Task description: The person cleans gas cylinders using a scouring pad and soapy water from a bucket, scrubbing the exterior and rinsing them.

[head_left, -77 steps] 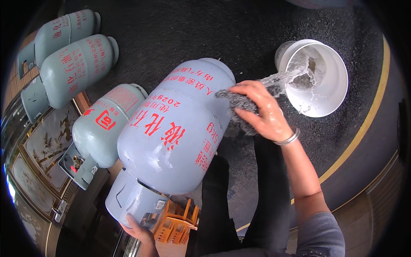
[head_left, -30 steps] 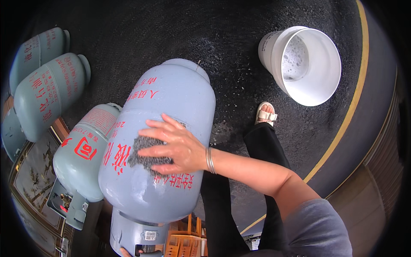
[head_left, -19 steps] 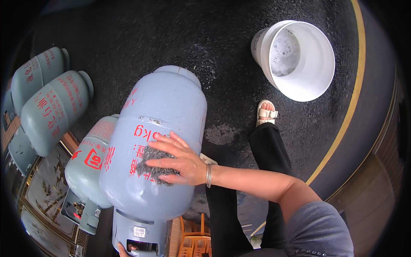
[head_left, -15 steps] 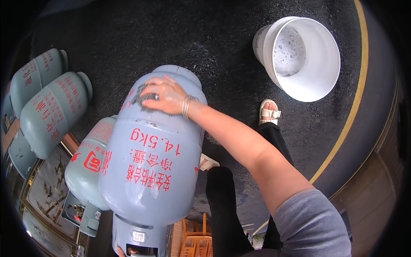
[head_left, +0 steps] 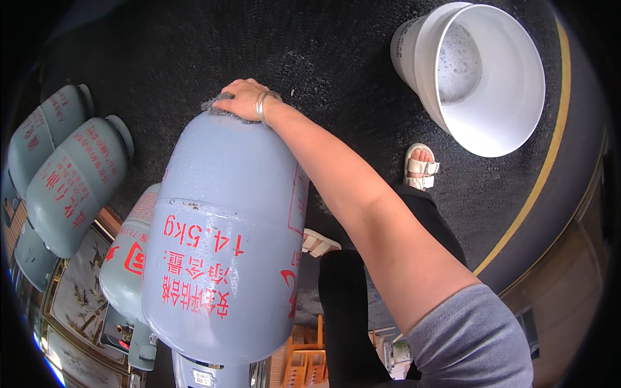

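A large pale blue gas cylinder (head_left: 226,246) with red lettering fills the middle of the view, tipped toward me. My right hand (head_left: 240,98) reaches across to its far rounded end and presses a grey scouring pad (head_left: 218,110) against the metal. A bracelet sits on that wrist. My left hand is out of sight below the cylinder's near end.
A white plastic bucket (head_left: 498,123) with soapy water stands at the upper right on dark asphalt. Several more blue cylinders (head_left: 71,181) lie at the left. My sandalled feet (head_left: 420,167) stand right of the cylinder. A yellow line (head_left: 543,174) curves along the right.
My right hand moved the scouring pad from the cylinder's side up to its far rounded end. The cylinder has turned, showing different lettering, and the view sits closer to it.
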`<state>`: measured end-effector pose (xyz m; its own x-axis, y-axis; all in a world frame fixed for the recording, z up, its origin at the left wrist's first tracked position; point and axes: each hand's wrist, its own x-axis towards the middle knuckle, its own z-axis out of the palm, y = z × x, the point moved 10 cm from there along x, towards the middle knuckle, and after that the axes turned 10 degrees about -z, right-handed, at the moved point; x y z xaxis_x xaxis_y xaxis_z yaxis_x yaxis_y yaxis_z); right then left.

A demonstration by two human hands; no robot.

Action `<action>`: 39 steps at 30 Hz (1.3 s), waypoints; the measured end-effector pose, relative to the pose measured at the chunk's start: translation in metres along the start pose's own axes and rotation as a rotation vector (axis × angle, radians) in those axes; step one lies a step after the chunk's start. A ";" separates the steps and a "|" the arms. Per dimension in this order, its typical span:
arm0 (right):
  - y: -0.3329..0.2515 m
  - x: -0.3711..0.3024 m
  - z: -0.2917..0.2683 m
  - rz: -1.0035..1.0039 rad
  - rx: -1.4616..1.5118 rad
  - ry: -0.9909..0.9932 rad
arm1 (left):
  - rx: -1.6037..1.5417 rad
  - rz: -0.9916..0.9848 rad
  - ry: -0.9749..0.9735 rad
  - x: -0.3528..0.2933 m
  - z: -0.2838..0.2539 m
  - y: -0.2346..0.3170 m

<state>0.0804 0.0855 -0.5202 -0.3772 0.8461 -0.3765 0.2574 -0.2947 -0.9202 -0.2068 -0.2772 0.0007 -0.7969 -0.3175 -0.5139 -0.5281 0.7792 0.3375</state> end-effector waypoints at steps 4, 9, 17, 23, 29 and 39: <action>0.106 -0.075 0.016 0.060 0.726 0.234 | 0.073 0.194 0.043 -0.002 -0.021 0.005; 0.165 -0.175 0.098 0.434 1.362 0.559 | -0.099 -0.041 -0.089 -0.003 0.015 0.003; 0.001 -0.311 0.122 0.441 0.691 0.763 | -0.430 -0.120 -0.145 0.026 0.006 0.016; -0.219 -0.226 0.052 -0.411 0.177 0.181 | -0.623 -0.327 -0.470 0.018 0.029 0.013; -0.099 -0.129 0.022 -0.074 0.123 0.449 | -0.445 -0.168 -0.442 0.025 0.038 0.030; -0.124 -0.039 0.027 -0.103 -0.187 0.182 | -0.588 -0.113 -0.433 0.020 0.041 0.029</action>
<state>0.0390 0.0764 -0.3945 -0.2484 0.9380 -0.2417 0.3921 -0.1308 -0.9106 -0.2262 -0.2390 -0.0320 -0.6059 -0.0421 -0.7944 -0.7667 0.2973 0.5690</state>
